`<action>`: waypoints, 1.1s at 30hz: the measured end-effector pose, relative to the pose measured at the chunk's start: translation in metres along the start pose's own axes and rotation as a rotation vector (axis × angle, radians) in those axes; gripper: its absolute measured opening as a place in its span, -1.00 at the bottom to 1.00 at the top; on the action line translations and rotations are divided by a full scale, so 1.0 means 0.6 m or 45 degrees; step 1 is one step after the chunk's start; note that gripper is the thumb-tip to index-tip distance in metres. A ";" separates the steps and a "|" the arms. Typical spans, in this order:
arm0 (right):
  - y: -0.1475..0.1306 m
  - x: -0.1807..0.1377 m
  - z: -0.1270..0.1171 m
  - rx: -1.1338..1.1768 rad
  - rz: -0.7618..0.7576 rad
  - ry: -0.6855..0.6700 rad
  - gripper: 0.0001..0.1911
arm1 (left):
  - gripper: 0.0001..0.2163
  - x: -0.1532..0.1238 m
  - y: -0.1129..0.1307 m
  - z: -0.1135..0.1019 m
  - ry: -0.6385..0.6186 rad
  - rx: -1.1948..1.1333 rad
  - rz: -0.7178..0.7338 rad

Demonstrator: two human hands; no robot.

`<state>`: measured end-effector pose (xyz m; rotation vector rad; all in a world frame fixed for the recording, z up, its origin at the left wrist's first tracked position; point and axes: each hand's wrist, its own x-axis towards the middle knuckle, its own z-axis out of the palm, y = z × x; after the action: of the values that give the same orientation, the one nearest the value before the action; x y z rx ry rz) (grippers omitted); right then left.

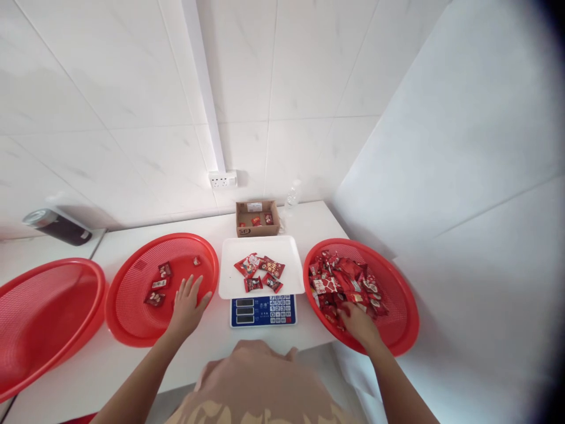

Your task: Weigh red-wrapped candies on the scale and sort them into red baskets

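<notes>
My left hand [189, 306] is open, its fingers spread over the right rim of a red mesh basket [132, 318]. Several wrapped candies [159, 284] lie loosely inside that basket. On the right, my right hand [358, 324] reaches into another red basket [404, 318], which holds a heap of red candy packets [348, 282]. Its fingers are bent together among the packets; their tips are partly hidden, so what they hold cannot be made out. Between the baskets is a digital scale [263, 312] with a white tray [229, 253]. Several red packets [259, 272] rest on it.
Behind the scale stands a small cardboard box [258, 231] with a few candies inside. A clear plastic bottle [293, 194] is by the wall. Another red basket [48, 312] stands far left, with a dark cylinder [59, 227] behind it. A wall panel [463, 206] borders the right side.
</notes>
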<state>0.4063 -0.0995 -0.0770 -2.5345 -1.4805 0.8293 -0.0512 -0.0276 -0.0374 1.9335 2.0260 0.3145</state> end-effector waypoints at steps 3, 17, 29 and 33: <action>0.022 0.012 0.008 -0.067 0.046 -0.149 -0.64 | -0.47 -0.006 0.001 -0.003 -0.019 0.003 -0.014; 0.053 0.039 0.066 0.145 0.000 -0.092 -0.40 | -0.59 -0.085 0.071 0.067 -0.247 0.052 0.548; 0.052 0.042 0.061 0.089 -0.004 -0.198 -0.43 | -0.52 -0.060 0.060 0.067 -0.157 0.096 0.431; 0.056 0.047 0.068 0.033 0.000 -0.211 -0.41 | -0.47 -0.035 0.029 0.048 -0.064 0.023 0.197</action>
<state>0.4231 -0.1010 -0.1344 -2.5006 -1.5027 1.0752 -0.0237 -0.0490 -0.0560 2.0924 1.8585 0.2816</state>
